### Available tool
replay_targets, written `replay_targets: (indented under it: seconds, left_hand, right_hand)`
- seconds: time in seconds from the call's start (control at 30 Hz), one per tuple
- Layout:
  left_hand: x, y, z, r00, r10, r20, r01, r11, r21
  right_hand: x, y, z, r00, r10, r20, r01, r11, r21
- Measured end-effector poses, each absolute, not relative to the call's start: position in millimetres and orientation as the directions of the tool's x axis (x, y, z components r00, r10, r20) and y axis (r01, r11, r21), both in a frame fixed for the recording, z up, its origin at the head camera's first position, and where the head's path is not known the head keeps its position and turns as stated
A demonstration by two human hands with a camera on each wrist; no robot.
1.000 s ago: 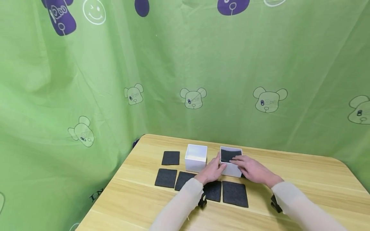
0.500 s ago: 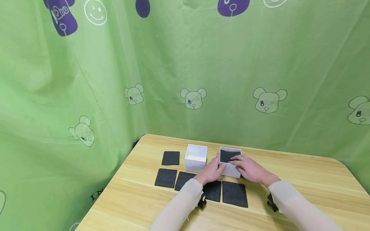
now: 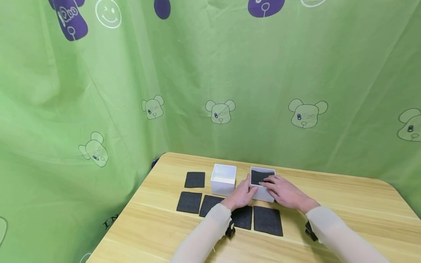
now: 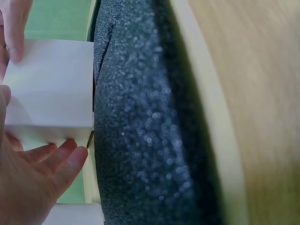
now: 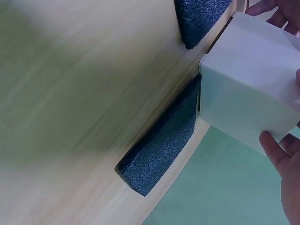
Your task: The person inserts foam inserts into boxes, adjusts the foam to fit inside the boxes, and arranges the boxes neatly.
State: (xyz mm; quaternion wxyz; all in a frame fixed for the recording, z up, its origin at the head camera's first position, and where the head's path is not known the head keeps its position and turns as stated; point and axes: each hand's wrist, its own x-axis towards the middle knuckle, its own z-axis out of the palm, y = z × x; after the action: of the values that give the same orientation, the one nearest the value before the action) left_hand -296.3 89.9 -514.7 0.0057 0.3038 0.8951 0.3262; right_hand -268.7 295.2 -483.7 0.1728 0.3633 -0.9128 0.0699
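Note:
My left hand (image 3: 241, 193) holds the right-hand white box (image 3: 263, 193), fingers along its left side and thumb on the front near the corner. A black foam square (image 3: 258, 176) lies inside that box below the rim. My right hand (image 3: 284, 190) reaches over the near rim, its fingertips on the foam. In the right wrist view, the right thumb (image 5: 269, 145) touches the side of the box. Another foam square (image 5: 161, 145) lies on the table close beside the box, mostly hidden behind the right hand in the head view.
A second white box (image 3: 223, 188) stands to the left. In front lie several black foam squares (image 3: 189, 202) in a row, partly covered by the left forearm, with one more foam square (image 3: 194, 179) at the far left. A green curtain (image 3: 263, 138) hangs behind the wooden table (image 3: 345, 208).
My right hand has shifted slightly left along the near rim, fingertips staying on the foam inside. The left hand keeps its hold on the box.

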Motion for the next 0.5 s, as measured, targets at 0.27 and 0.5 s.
replay_targets:
  seconds: [0.27, 0.5]
  left_hand:
    - [-297, 89, -515, -0.815, 0.549, 0.185, 0.539, 0.602, 0.589]
    - [-297, 88, -515, -0.82, 0.542, 0.184, 0.528, 0.593, 0.608]
  right_hand:
    - [-271, 291, -484, -0.705, -0.618, 0.347, -0.663, 0.749, -0.013]
    - [-266, 302, -482, -0.752, -0.55, 0.363, -0.614, 0.785, -0.082]
